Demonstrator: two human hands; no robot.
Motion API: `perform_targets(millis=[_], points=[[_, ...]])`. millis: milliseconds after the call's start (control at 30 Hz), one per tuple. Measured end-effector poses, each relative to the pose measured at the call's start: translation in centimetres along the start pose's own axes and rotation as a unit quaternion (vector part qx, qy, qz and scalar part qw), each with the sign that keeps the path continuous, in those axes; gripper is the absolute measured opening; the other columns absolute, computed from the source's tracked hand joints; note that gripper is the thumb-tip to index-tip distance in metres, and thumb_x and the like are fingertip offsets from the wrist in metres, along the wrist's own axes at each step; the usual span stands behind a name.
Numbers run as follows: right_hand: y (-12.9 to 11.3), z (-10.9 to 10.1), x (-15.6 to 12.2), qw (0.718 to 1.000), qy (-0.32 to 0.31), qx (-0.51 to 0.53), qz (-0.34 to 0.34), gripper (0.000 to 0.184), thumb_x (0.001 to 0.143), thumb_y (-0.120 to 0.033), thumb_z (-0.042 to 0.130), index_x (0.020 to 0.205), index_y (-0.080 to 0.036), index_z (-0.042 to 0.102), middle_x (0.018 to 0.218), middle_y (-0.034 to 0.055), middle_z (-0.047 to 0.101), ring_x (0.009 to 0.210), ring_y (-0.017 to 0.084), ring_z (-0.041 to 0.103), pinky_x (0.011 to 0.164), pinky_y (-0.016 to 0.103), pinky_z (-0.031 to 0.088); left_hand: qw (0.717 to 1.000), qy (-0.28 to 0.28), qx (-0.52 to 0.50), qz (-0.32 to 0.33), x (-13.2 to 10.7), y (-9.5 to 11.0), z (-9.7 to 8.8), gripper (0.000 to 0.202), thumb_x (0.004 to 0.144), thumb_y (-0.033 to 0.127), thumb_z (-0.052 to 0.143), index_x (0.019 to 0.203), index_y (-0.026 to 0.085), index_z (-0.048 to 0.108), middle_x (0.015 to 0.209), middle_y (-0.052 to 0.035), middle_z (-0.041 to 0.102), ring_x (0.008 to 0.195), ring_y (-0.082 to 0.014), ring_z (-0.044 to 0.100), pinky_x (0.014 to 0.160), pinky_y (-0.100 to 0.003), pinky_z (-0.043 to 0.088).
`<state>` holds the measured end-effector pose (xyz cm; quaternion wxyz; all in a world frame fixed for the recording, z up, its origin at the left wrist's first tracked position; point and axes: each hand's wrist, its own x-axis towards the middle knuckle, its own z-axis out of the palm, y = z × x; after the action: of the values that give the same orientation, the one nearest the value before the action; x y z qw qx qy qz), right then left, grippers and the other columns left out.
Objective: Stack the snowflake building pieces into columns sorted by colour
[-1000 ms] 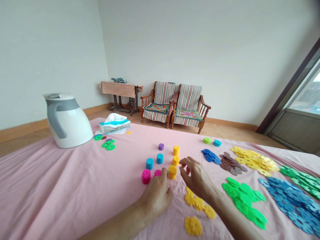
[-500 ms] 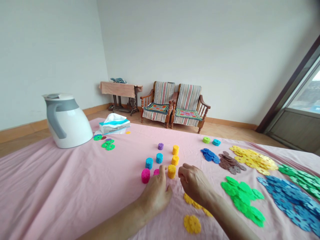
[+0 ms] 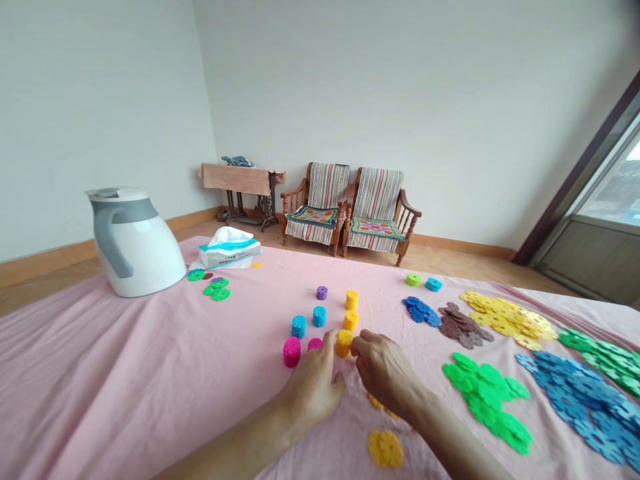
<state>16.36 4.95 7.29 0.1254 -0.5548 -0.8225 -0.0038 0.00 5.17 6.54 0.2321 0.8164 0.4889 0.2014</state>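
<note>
Before me on the pink cloth stands a short stack of yellow flower-shaped plastic discs (image 3: 344,343). My left hand (image 3: 315,383) is at its left, index finger stretched beside the stack and thumb apart. My right hand (image 3: 385,370) is closed, fingertips curled against or close to the stack's right side; anything inside them is hidden. Two more yellow stacks (image 3: 351,310) line up behind. To the left are a magenta stack (image 3: 292,352), another magenta stack (image 3: 315,344) partly covered by my left hand, two blue stacks (image 3: 299,327) and a purple one (image 3: 322,293). Loose yellow discs (image 3: 385,449) lie nearest me.
Loose bright green (image 3: 487,400), blue (image 3: 585,407), brown (image 3: 463,325) and yellow discs (image 3: 507,319) spread on the right. Small lime (image 3: 413,280) and blue stacks (image 3: 433,285) stand behind. A white jug (image 3: 145,250) and tissue pack (image 3: 230,252) are at the left.
My right hand has moved left to the yellow stack. My left hand has shifted slightly right, its index finger now closer to the stack.
</note>
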Motion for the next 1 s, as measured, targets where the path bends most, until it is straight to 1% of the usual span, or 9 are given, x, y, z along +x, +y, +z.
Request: perform_targets(millis=[133,200,300,367,433,500,633,833,1000], points=[[0.12,0.02,-0.11,1.0,0.004,0.016,0.002,0.025,0.075,-0.005,0.039,0.081,-0.017,0.061,0.078,0.0045,0.06,0.07,0.014,0.055,0.062,0.023,0.034,1.0,-0.001,0.006,-0.005,-0.05,0.17,-0.07,0.059,0.073,0.009,0.047,0.128,0.017,0.028,0.093,-0.0085,0.065,0.084,-0.0235,0.062,0.068,-0.03,0.042],[0.3,0.01,-0.12,0.999,0.015,0.031,0.013,0.024,0.075,-0.005,0.039,0.079,-0.017,0.06,0.076,0.0038,0.059,0.069,0.013,0.055,0.062,0.022,0.034,1.0,0.006,0.007,-0.015,-0.15,0.32,-0.13,0.057,0.074,0.009,0.047,0.127,0.016,0.027,0.093,-0.0087,0.065,0.083,-0.0226,0.062,0.066,-0.029,0.041],[0.61,0.05,-0.02,0.996,0.041,0.056,0.052,0.023,0.075,-0.005,0.039,0.078,-0.017,0.058,0.075,0.0029,0.058,0.067,0.012,0.055,0.061,0.022,0.034,0.999,0.011,0.016,-0.033,-0.29,0.54,-0.21,0.046,0.075,0.01,0.047,0.118,0.016,0.032,0.09,-0.0083,0.065,0.082,-0.0214,0.063,0.064,-0.027,0.041],[0.75,0.15,0.11,0.993,0.057,0.073,0.072,0.024,0.075,-0.005,0.038,0.082,-0.016,0.058,0.078,0.0033,0.058,0.068,0.012,0.055,0.062,0.021,0.035,0.999,0.002,0.029,-0.032,-0.3,0.59,-0.21,0.038,0.075,0.01,0.046,0.112,0.016,0.036,0.089,-0.0084,0.065,0.081,-0.0214,0.063,0.061,-0.026,0.04],[0.8,0.33,0.23,0.991,0.064,0.086,0.078,0.027,0.075,-0.004,0.037,0.089,-0.016,0.058,0.083,0.0042,0.059,0.072,0.013,0.057,0.064,0.021,0.037,0.999,-0.01,0.046,-0.023,-0.24,0.5,-0.13,0.037,0.075,0.01,0.046,0.11,0.016,0.038,0.089,-0.0088,0.065,0.08,-0.0218,0.063,0.059,-0.026,0.04],[0.8,0.56,0.33,0.991,0.06,0.092,0.078,0.029,0.074,-0.003,0.037,0.092,-0.016,0.057,0.085,0.0049,0.058,0.076,0.013,0.058,0.066,0.021,0.038,0.998,-0.013,0.057,-0.013,-0.13,0.31,0.02,0.036,0.075,0.01,0.046,0.11,0.016,0.04,0.088,-0.0087,0.065,0.08,-0.0218,0.062,0.061,-0.027,0.04],[0.77,0.91,0.4,0.992,0.046,0.098,0.069,0.03,0.074,-0.003,0.036,0.093,-0.015,0.056,0.087,0.0052,0.057,0.079,0.014,0.058,0.069,0.021,0.04,0.998,-0.006,0.056,-0.004,0.03,-0.08,0.3,0.032,0.076,0.012,0.047,0.107,0.017,0.044,0.088,-0.0073,0.065,0.082,-0.0208,0.062,0.066,-0.027,0.041],[0.71,0.82,0.28,0.992,0.032,0.102,0.066,0.031,0.076,-0.003,0.035,0.095,-0.016,0.056,0.086,0.0052,0.057,0.078,0.014,0.058,0.069,0.022,0.04,0.999,-0.012,0.043,-0.011,0.09,0.02,0.17,0.031,0.076,0.013,0.047,0.107,0.016,0.047,0.091,-0.0089,0.065,0.085,-0.0221,0.061,0.07,-0.029,0.042],[0.43,0.77,0.23,0.993,0.015,0.093,0.072,0.03,0.075,-0.003,0.036,0.093,-0.016,0.057,0.085,0.0053,0.058,0.078,0.014,0.058,0.068,0.022,0.039,0.999,-0.013,0.038,-0.013,0.12,0.1,0.09,0.033,0.076,0.012,0.049,0.108,0.016,0.046,0.091,-0.0083,0.065,0.085,-0.0217,0.061,0.069,-0.028,0.042]])
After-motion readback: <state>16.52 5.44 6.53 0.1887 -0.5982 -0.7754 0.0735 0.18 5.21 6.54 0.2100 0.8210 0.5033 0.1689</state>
